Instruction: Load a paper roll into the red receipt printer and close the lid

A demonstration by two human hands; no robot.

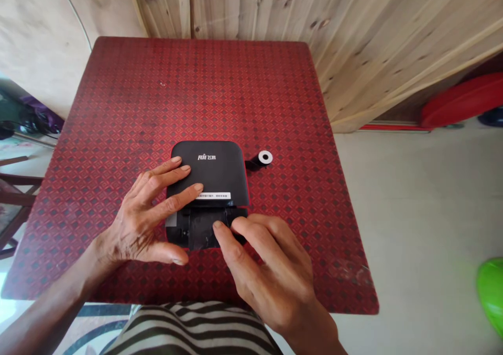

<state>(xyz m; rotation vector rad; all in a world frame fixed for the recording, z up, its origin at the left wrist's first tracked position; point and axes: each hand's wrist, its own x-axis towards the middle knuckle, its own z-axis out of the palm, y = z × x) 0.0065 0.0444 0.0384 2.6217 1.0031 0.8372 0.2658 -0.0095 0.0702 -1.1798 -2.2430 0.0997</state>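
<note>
A black receipt printer [210, 174] with red edges lies on the table in front of me, with a white logo and a white label strip on its top. Its front section [204, 229] shows a dark, glossy recess. My left hand [151, 208] rests spread over the printer's left side, fingertips on the top and thumb by the front left. My right hand [271, 271] is bent at the front section's right half, thumb and forefinger tips close together on the black part. Whether something thin sits between them is hidden.
A small roll [264, 158] with a white round end and dark core lies right of the printer. The table [196, 93] has a red patterned top. Beyond it stands a wooden plank wall [243, 9]. A green rounded object [491, 292] is at the lower right.
</note>
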